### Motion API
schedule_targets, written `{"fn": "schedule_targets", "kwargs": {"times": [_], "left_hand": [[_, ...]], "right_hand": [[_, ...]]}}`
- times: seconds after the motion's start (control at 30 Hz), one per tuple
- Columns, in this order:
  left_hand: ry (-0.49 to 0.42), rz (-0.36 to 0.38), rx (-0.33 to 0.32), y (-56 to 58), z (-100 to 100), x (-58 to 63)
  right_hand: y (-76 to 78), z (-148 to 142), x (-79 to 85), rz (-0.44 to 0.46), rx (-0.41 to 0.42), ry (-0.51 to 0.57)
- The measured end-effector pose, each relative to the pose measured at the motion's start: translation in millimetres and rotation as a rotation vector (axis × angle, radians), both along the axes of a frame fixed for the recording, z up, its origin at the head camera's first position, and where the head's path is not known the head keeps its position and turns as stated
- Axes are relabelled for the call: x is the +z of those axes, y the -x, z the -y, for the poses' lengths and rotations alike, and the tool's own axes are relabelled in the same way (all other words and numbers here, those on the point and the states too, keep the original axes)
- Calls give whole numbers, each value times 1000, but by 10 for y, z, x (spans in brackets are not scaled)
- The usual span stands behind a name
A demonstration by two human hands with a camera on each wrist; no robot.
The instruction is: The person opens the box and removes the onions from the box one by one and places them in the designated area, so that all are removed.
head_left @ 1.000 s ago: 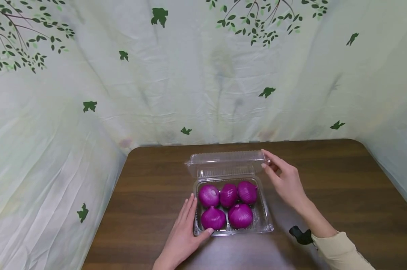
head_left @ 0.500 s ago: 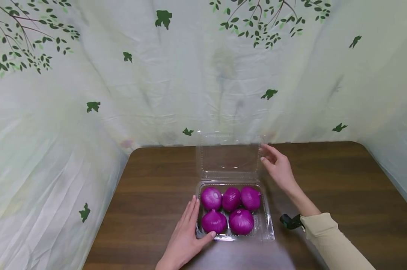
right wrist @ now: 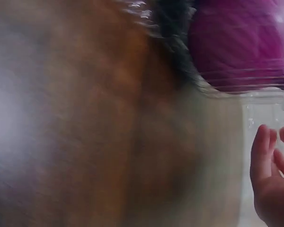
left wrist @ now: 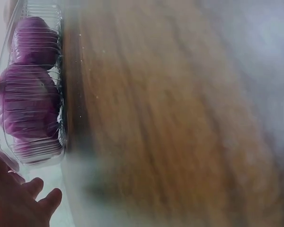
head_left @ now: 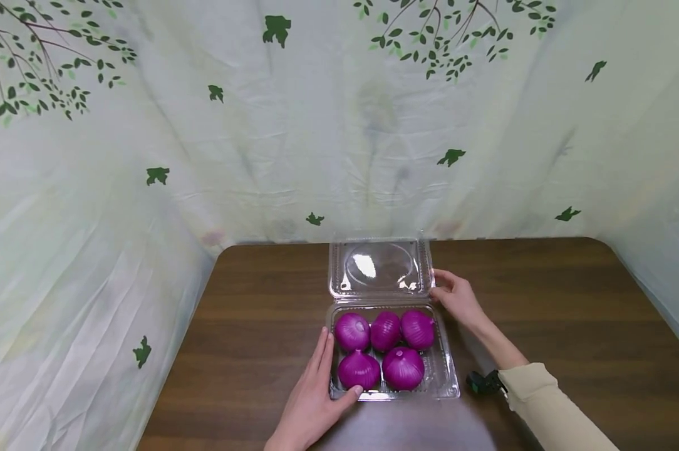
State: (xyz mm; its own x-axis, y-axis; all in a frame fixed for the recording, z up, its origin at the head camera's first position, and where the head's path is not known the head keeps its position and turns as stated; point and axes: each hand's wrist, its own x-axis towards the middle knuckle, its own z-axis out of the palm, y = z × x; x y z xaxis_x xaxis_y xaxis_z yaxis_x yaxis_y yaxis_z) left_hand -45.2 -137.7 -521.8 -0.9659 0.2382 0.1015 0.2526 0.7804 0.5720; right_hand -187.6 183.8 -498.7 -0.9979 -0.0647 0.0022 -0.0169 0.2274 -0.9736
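Observation:
A clear plastic clamshell container [head_left: 442, 379] stands on the table with several peeled purple onions [head_left: 403, 369] in its base. Its hinged lid [head_left: 380, 266] is swung back behind the base. My left hand [head_left: 310, 401] lies along the container's left side, fingers straight, thumb at the front rim. At the lid's right edge, my right hand [head_left: 458, 302] pinches it between thumb and fingers. Through the ribbed wall [left wrist: 33, 149] the onions [left wrist: 31, 101] show in the left wrist view. The right wrist view catches one onion [right wrist: 236, 47] above my bent fingers [right wrist: 261, 151].
The dark wooden table [head_left: 249, 326] has rounded far corners. Behind it and along both sides hangs a pale cloth [head_left: 272, 156] printed with leaves and branches. A black wrist camera [head_left: 483, 382] sits below my right wrist beside a cream sleeve [head_left: 548, 401].
The lid has swung from leaning over the base, through upright, to tilted back. My right hand has gone with it, up and then down at the back. The left hand stays at the container.

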Motion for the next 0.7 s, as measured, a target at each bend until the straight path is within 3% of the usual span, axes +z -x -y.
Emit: {"fn": "schedule_targets", "kwargs": {"times": [0.1, 0.27, 0.33, 0.47, 0.7], "left_hand": [[-2, 1, -6, 12, -6, 11], [-11, 11, -10, 11, 1, 9], [-22, 17, -14, 2, 4, 5], [-32, 15, -23, -3, 10, 6], [-44, 26, -19, 1, 8, 22]], "right_hand": [[-65, 27, 45, 48, 0, 28], [-102, 55, -34, 103, -6, 102], [-89, 40, -151, 115, -6, 145], [-118, 27, -173, 153, -5, 227], [-115, 7, -156, 134, -2, 234]]}}
